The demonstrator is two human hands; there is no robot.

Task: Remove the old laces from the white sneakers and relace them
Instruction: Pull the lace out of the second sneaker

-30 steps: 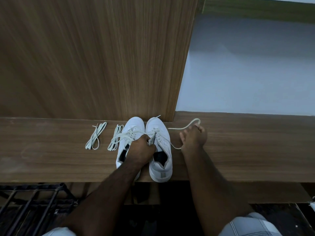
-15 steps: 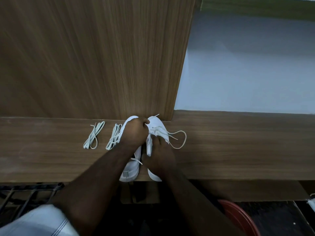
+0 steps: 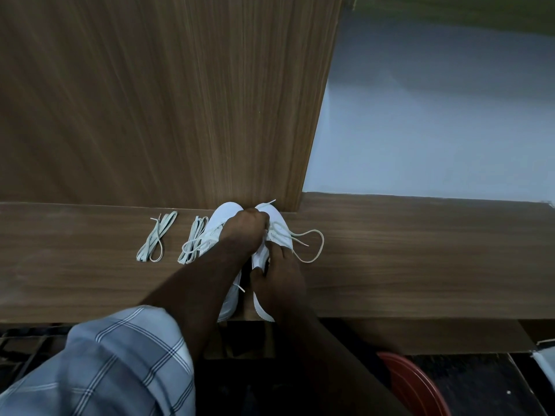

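No readable text or label anywhere (sneakers included).

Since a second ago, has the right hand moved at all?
Yes. The right hand has come in from the bare shelf at the right, where it held the lace loop out, and now grips the right sneaker near its heel.

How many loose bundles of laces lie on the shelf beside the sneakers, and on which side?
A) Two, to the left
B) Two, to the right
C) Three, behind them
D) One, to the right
A: two lace bundles lie on the shelf left of the sneakers; to the right there is only a lace loop still attached to a sneaker.
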